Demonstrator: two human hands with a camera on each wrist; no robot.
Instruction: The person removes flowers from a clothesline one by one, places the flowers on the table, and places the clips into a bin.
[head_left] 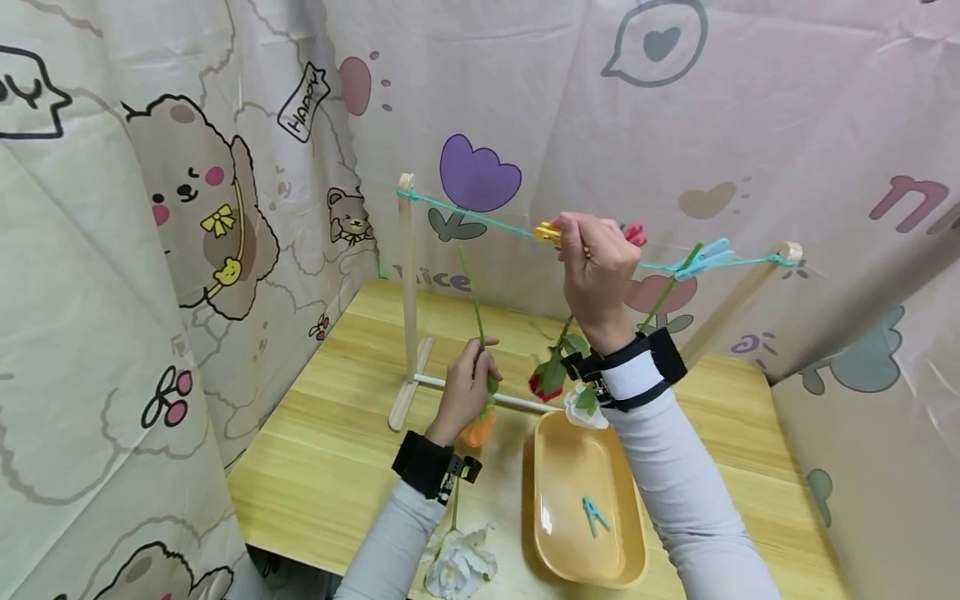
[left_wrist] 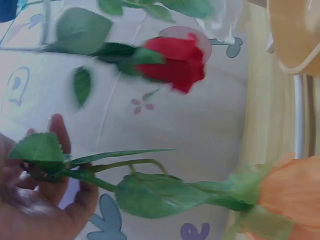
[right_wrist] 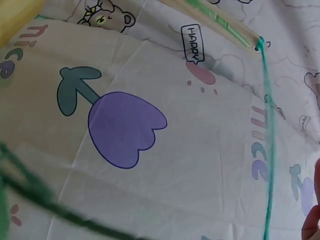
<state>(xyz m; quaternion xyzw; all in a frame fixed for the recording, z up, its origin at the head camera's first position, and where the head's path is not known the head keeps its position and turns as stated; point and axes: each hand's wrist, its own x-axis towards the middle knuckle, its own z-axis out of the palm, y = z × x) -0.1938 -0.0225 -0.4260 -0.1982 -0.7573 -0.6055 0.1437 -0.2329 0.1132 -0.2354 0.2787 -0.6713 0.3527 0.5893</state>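
My left hand [head_left: 467, 387] holds an artificial orange flower [head_left: 478, 427] by its green stem, bloom downward and stem pointing up. In the left wrist view, the fingers curl around the leafy stem [left_wrist: 95, 180]. Up at the turquoise string [head_left: 480, 217], my right hand [head_left: 600, 262] pinches a yellow clothespin [head_left: 547, 232]. A red clothespin [head_left: 636, 234] shows just behind that hand. Below it, a red rose [head_left: 547, 379] hangs head down. Blue clothespins [head_left: 705, 258] on the string hold the stem of a white flower [head_left: 585, 408], partly covered by my right wrist.
Wooden posts [head_left: 408, 283] carry the string, with a white bar [head_left: 525, 403] low between them. A yellow tray [head_left: 551, 550] contains a blue clothespin [head_left: 595, 515]. Another white flower [head_left: 459, 562] lies at the table's front. Printed curtains [head_left: 480, 50] surround the wooden table [head_left: 315, 467].
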